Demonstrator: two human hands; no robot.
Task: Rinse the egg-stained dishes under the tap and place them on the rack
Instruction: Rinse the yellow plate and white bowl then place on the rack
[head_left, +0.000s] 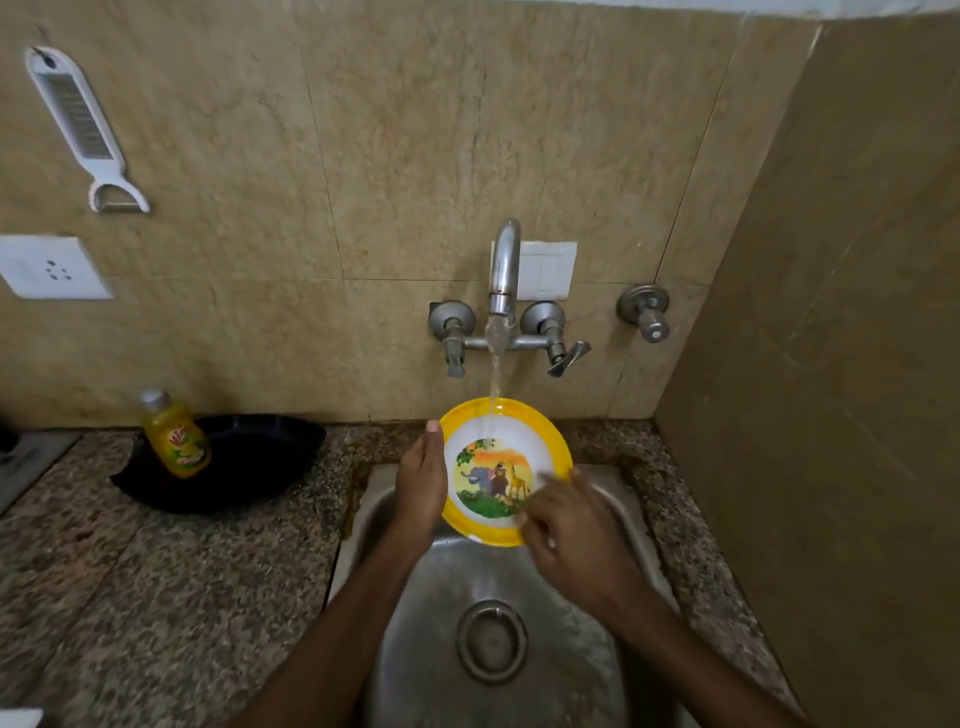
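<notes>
A yellow-rimmed plate (501, 441) with a cartoon animal picture is tilted up over the steel sink (426, 597). Water runs from the wall tap (503, 270) onto the plate's upper rim. My left hand (421, 483) grips the plate's left edge, thumb on the rim. My right hand (566, 525) lies against the plate's lower right face, fingers curled and blurred. No rack is in view.
A yellow dish-soap bottle (175, 436) stands in a black tray (249, 467) on the granite counter (156, 597), left of the sink. A white grater-peeler (78, 124) hangs on the wall. A side wall (831, 389) closes off the right.
</notes>
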